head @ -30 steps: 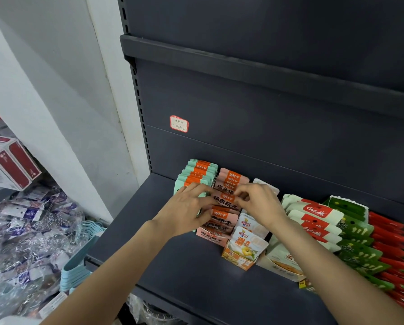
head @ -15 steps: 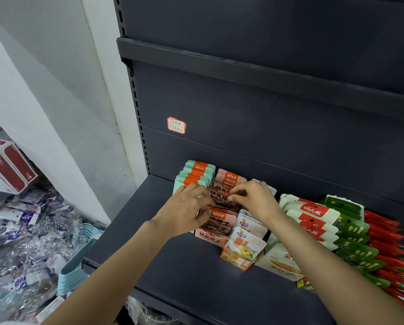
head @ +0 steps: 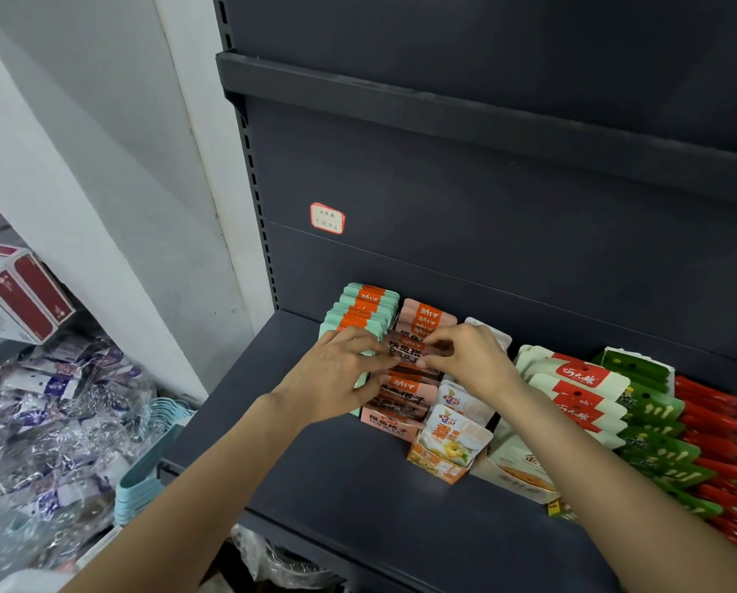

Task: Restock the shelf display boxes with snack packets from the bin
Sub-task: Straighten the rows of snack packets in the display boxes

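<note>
On the dark grey shelf point(head: 324, 472) stands a pink display box point(head: 394, 417) filled with pink and orange snack packets point(head: 426, 316). My left hand point(head: 337, 378) and my right hand point(head: 471, 357) meet over the middle of that box, each pinching one end of a dark brown and pink packet point(head: 409, 349) held flat between them. A mint-green box of packets point(head: 364, 308) sits just left of it, partly behind my left hand.
Right of the pink box stand an orange box of white pouches point(head: 448, 447), white-and-red packets point(head: 576, 391), green packets point(head: 653, 425) and red packets point(head: 717, 421). A bin of clear-wrapped purple packets point(head: 50, 404) and stacked teal baskets point(head: 144, 472) lie at the lower left.
Both hands have stayed over the pink box; the right hand shifted slightly left and down, and the packet between the fingers has been pulled flatter across the row.
</note>
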`<act>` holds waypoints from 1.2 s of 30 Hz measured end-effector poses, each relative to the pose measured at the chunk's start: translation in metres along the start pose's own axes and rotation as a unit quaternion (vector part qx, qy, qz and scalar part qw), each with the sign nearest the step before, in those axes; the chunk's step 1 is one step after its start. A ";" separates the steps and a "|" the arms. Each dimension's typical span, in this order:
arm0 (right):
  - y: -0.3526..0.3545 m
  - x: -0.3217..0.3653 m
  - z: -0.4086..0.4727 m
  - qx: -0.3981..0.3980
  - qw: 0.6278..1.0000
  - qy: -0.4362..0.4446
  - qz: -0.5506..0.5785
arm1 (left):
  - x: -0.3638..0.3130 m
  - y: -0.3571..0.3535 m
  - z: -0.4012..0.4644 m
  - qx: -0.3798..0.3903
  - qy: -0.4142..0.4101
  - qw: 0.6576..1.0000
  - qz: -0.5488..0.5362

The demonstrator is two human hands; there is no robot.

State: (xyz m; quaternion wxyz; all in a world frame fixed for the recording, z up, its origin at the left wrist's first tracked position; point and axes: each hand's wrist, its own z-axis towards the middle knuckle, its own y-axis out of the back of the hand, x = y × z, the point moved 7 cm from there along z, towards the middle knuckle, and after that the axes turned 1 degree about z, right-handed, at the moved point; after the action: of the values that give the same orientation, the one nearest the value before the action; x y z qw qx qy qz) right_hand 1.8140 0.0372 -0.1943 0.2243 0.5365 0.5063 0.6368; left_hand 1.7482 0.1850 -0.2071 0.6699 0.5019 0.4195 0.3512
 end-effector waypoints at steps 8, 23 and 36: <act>0.001 0.007 -0.001 0.003 0.999 0.031 -0.043 | -0.001 0.000 0.002 -0.011 -0.002 0.999 -0.032; 0.004 0.005 -0.009 -0.075 0.993 0.002 -0.093 | 0.000 0.000 0.010 0.024 0.027 0.997 -0.069; 0.002 0.005 -0.014 -0.084 0.982 0.010 -0.169 | 0.000 0.005 0.007 0.014 0.030 0.996 -0.077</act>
State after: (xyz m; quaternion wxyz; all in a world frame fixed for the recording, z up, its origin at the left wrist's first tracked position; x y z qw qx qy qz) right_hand 1.8004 0.0348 -0.1896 0.3677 0.4164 0.5365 0.6353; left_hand 1.7549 0.1835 -0.2017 0.6752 0.4667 0.4815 0.3073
